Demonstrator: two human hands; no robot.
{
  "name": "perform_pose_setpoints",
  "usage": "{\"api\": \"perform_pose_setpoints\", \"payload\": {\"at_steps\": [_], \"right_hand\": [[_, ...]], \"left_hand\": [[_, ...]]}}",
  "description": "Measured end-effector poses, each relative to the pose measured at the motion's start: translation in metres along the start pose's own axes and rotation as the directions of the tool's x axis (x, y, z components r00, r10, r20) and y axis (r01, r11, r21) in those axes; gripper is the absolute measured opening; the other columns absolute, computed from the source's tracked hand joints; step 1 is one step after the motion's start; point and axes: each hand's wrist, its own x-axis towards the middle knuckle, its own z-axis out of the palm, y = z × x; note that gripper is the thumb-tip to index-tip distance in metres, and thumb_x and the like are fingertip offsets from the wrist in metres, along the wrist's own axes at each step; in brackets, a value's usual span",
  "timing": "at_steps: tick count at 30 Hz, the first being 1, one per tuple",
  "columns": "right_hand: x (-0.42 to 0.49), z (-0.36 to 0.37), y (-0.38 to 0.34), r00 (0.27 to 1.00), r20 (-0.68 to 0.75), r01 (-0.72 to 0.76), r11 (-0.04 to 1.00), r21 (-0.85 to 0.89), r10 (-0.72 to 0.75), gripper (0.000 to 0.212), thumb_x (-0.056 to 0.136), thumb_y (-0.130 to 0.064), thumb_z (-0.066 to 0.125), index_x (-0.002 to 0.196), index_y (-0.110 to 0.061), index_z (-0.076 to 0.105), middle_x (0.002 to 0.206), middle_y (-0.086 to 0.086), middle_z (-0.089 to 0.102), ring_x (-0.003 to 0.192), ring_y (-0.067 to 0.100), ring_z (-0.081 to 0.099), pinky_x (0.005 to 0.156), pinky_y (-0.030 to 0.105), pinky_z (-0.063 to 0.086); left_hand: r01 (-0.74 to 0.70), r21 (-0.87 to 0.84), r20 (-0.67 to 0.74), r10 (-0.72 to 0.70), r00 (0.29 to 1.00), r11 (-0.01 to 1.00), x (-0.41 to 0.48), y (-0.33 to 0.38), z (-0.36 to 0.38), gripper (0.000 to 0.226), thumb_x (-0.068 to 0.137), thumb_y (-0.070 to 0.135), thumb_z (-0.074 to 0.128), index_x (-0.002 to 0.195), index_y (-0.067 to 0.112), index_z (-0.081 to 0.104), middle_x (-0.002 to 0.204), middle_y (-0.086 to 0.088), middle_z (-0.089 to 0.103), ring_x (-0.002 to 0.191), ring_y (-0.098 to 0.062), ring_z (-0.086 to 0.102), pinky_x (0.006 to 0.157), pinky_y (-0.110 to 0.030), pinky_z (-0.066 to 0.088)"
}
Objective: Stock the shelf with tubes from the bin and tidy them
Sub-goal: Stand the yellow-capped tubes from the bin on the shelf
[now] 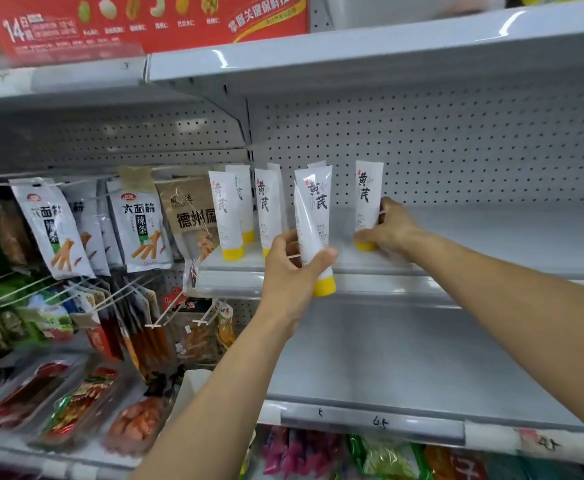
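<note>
White tubes with yellow caps stand cap-down on the grey middle shelf [457,258]. My left hand [292,268] grips two tubes [315,216] together, held just in front of the shelf edge, caps down. My right hand [389,226] holds another tube [366,199] upright on the shelf, fingers around its lower part and yellow cap. To the left, several more tubes [226,216] stand in a row near the shelf's left end, some behind others. The bin is not in view.
Hanging snack packets [138,230] crowd the pegs left of the shelf. A red box [145,22] sits on the top shelf. The shelf below [405,368] is bare grey metal. Packaged foods [76,407] lie lower left.
</note>
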Motion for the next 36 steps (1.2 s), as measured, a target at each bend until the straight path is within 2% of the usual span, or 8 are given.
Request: {"api": "perform_pose_setpoints", "payload": {"at_steps": [3, 12, 17, 20, 23, 29, 33, 36], "right_hand": [[0.008, 0.003, 0.002, 1.000, 0.004, 0.005, 1.000, -0.008, -0.005, 0.063, 0.072, -0.009, 0.081, 0.125, -0.008, 0.047, 0.119, 0.011, 0.062, 0.107, 0.029, 0.061, 0.091, 0.043, 0.054], [0.006, 0.002, 0.004, 0.998, 0.036, -0.045, 0.998, -0.038, 0.046, 0.066, 0.074, -0.016, 0.081, 0.128, -0.007, 0.044, 0.123, 0.010, 0.059, 0.109, 0.028, 0.059, 0.086, 0.038, 0.052], [-0.030, -0.013, -0.007, 0.991, -0.120, 0.064, 0.998, -0.004, -0.063, 0.046, 0.082, -0.017, 0.073, 0.121, -0.010, 0.050, 0.100, 0.001, 0.057, 0.093, 0.020, 0.057, 0.074, 0.026, 0.043], [-0.067, -0.020, -0.022, 0.976, 0.144, 0.146, 0.979, 0.142, -0.166, 0.026, 0.081, -0.008, 0.074, 0.105, -0.012, 0.063, 0.085, -0.001, 0.063, 0.079, 0.012, 0.058, 0.066, 0.017, 0.045], [-0.095, -0.018, -0.034, 0.871, 0.448, 0.157, 0.978, 0.134, -0.202, 0.029, 0.079, -0.012, 0.076, 0.106, -0.015, 0.067, 0.088, 0.001, 0.069, 0.076, 0.007, 0.059, 0.060, 0.016, 0.043], [-0.106, -0.002, -0.035, 0.913, 0.326, 0.182, 0.960, 0.210, -0.245, 0.038, 0.068, -0.020, 0.081, 0.098, -0.004, 0.065, 0.082, 0.009, 0.060, 0.073, 0.017, 0.051, 0.071, 0.033, 0.043], [-0.108, -0.008, -0.034, 0.909, 0.352, 0.160, 0.967, 0.197, -0.222, 0.024, 0.077, -0.008, 0.076, 0.100, -0.003, 0.069, 0.076, 0.004, 0.062, 0.064, 0.009, 0.053, 0.054, 0.011, 0.040], [-0.105, -0.012, -0.032, 0.928, 0.324, 0.143, 0.978, 0.150, -0.185, 0.029, 0.074, -0.011, 0.079, 0.099, 0.000, 0.067, 0.075, 0.003, 0.066, 0.058, 0.005, 0.056, 0.046, 0.010, 0.038]], "left_hand": [[0.006, -0.005, 0.005, -0.006, 1.000, 1.000, 0.003, -0.001, -0.001, 0.053, 0.080, 0.023, 0.078, 0.126, 0.021, 0.052, 0.114, 0.006, 0.063, 0.100, -0.007, 0.061, 0.072, -0.019, 0.051], [0.031, -0.025, 0.001, -0.031, 1.000, 0.999, 0.001, -0.002, -0.004, 0.049, 0.083, 0.023, 0.074, 0.128, 0.018, 0.055, 0.117, 0.003, 0.065, 0.106, -0.016, 0.063, 0.080, -0.030, 0.055], [0.056, -0.089, 0.031, -0.053, 0.998, 0.994, -0.003, 0.004, -0.009, 0.042, 0.084, 0.017, 0.074, 0.123, 0.015, 0.059, 0.115, -0.001, 0.068, 0.109, -0.023, 0.064, 0.090, -0.044, 0.054], [0.046, -0.111, 0.028, -0.043, 0.999, 0.993, -0.005, 0.006, -0.006, 0.045, 0.082, 0.012, 0.075, 0.124, 0.012, 0.058, 0.115, -0.007, 0.068, 0.110, -0.027, 0.064, 0.091, -0.050, 0.053], [0.048, -0.124, 0.049, -0.042, 0.998, 0.991, -0.008, 0.009, -0.002, 0.047, 0.081, 0.009, 0.075, 0.125, 0.012, 0.058, 0.114, -0.010, 0.069, 0.107, -0.028, 0.066, 0.086, -0.047, 0.057], [0.075, -0.163, 0.092, -0.061, 0.994, 0.984, -0.015, 0.019, 0.008, 0.049, 0.081, 0.003, 0.074, 0.126, 0.011, 0.056, 0.109, -0.015, 0.068, 0.085, -0.023, 0.070, 0.072, -0.039, 0.060], [0.088, -0.105, 0.133, -0.074, 0.988, 0.991, -0.017, 0.021, 0.010, 0.041, 0.083, 0.006, 0.072, 0.121, 0.010, 0.059, 0.106, -0.013, 0.070, 0.088, -0.020, 0.070, 0.079, -0.041, 0.060], [0.077, -0.052, 0.158, -0.068, 0.985, 0.996, -0.017, 0.023, 0.009, 0.025, 0.089, 0.013, 0.066, 0.114, 0.014, 0.063, 0.106, -0.007, 0.071, 0.096, -0.019, 0.070, 0.086, -0.041, 0.058]]}}
